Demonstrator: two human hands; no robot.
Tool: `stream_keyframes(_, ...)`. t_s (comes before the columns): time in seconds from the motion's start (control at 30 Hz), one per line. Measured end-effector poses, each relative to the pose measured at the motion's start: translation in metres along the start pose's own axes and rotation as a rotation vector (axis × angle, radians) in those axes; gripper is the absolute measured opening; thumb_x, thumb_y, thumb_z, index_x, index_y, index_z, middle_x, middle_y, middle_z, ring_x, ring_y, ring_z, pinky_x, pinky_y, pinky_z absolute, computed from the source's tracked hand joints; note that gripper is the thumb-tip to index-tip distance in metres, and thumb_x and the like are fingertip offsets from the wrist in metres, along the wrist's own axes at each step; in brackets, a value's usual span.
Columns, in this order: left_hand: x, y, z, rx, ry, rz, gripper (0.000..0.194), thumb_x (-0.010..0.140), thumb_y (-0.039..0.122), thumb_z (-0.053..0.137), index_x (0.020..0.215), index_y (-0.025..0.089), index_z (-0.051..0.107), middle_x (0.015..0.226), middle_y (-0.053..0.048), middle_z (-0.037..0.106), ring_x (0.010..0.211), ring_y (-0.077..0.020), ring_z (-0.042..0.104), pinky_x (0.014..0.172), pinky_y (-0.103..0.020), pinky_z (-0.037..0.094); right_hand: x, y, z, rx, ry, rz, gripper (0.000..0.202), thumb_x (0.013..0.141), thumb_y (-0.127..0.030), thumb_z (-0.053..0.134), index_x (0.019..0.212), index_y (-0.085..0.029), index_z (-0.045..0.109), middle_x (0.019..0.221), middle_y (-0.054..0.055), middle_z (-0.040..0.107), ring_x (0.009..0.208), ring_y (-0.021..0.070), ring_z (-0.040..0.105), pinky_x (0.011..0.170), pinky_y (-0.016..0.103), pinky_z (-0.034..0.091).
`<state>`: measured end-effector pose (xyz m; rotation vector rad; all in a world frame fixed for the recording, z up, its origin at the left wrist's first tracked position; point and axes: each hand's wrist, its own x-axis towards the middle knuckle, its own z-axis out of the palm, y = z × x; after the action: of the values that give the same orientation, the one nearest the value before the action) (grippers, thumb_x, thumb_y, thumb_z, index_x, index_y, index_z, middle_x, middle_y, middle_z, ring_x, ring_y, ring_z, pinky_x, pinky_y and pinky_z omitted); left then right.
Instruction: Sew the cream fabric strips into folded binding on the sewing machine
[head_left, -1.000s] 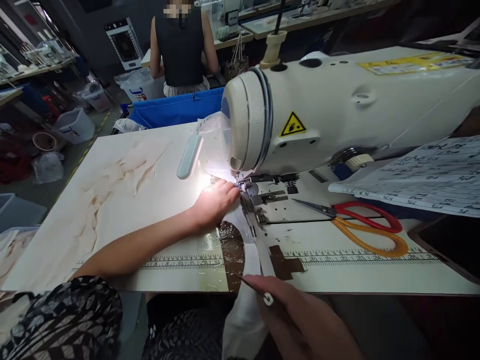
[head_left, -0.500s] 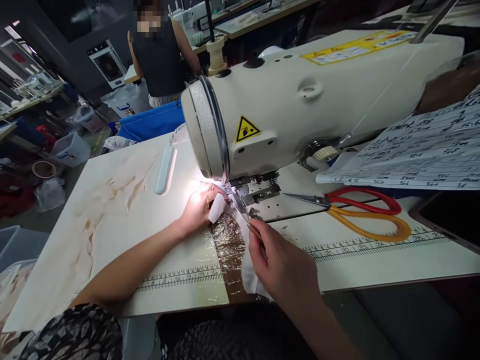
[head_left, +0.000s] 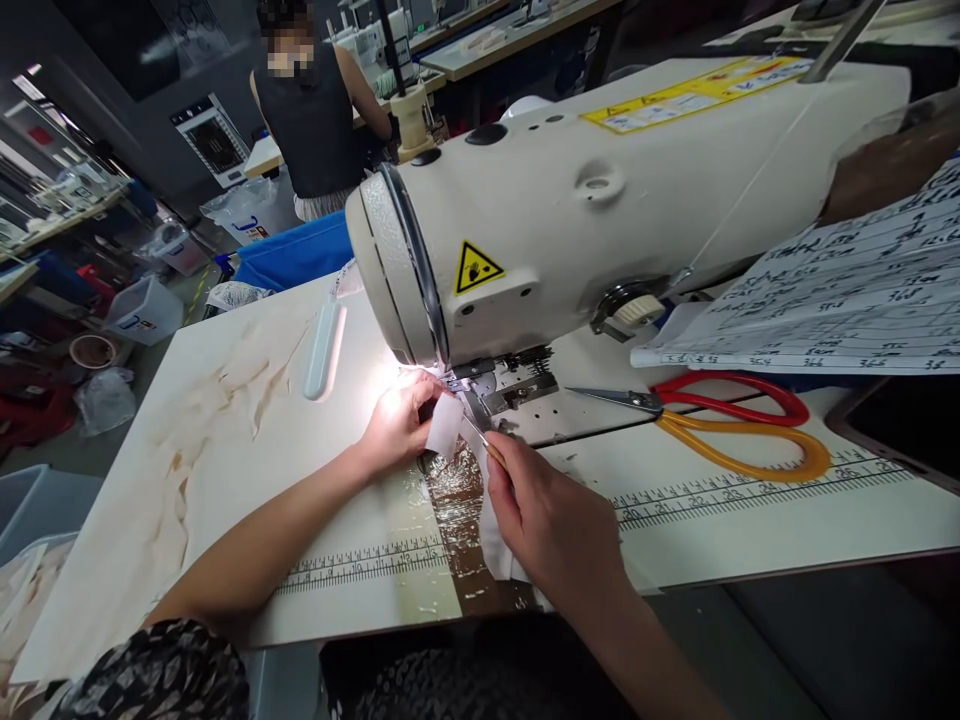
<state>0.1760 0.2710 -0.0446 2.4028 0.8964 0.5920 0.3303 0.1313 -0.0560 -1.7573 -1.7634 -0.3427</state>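
Observation:
Under the lit head of the sewing machine (head_left: 555, 230), my left hand (head_left: 401, 415) pinches a white fabric strip (head_left: 445, 428) close to the presser foot. The strip's end curls up past my fingertips. My right hand (head_left: 555, 520) is closed around an awl (head_left: 491, 448), its thin metal shaft pointing up and left towards the strip. More white fabric (head_left: 495, 540) hangs down beside and partly behind my right hand. Whether the awl's tip touches the cloth, I cannot tell.
Scissors (head_left: 720, 420) with red and yellow handles lie right of the needle area. Handwritten paper sheets (head_left: 817, 300) and a dark phone-like device (head_left: 907, 420) are further right. A printed ruler (head_left: 360, 565) runs along the table's front. A person (head_left: 319, 120) stands beyond the machine.
The awl and my right hand have shifted slightly left and its tip has drawn back from the presser foot. The strip's end now lies flatter and further right. The view has tilted slightly.

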Motion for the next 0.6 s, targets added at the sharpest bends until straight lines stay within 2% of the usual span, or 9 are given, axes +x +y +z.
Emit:
stream_keyframes(0.23,-0.0005,-0.0036,0.0045,-0.069,-0.001,-0.060,0.004,0.093,0.024,0.060,0.094,0.019,0.060,0.101,-0.008,0.069,0.097,-0.0217,0.066,0.085,-0.037,0.058,-0.0030,0.0005,0.0007,0.022,0.007,-0.039,0.027,0.103,-0.018,0.045,0.114,-0.013,0.069,0.089,0.005,0.078,0.062,0.0134,0.068,0.053,0.026,0.046)
stream_keyframes(0.43,-0.0026,-0.0023,0.0048,-0.170,0.018,-0.118,0.018,0.097,0.033,0.054,0.087,0.019,0.057,0.103,-0.009,0.068,0.098,-0.0220,0.065,0.083,-0.037,0.058,-0.0015,0.0003,-0.0021,0.048,0.039,-0.030,0.027,0.103,-0.017,0.042,0.112,-0.011,0.067,0.086,0.004,0.078,0.064,0.0140,0.070,0.052,0.026,0.047)
stream_keyframes(0.6,-0.0034,-0.0028,0.0075,-0.155,0.040,-0.060,0.018,0.096,0.033,0.054,0.084,0.020,0.054,0.102,-0.009,0.069,0.098,-0.0223,0.066,0.084,-0.039,0.059,-0.0021,0.0006,0.0005,0.040,0.021,-0.005,0.028,0.104,-0.019,0.042,0.113,-0.013,0.068,0.089,0.004,0.079,0.064,0.0133,0.070,0.052,0.025,0.048)
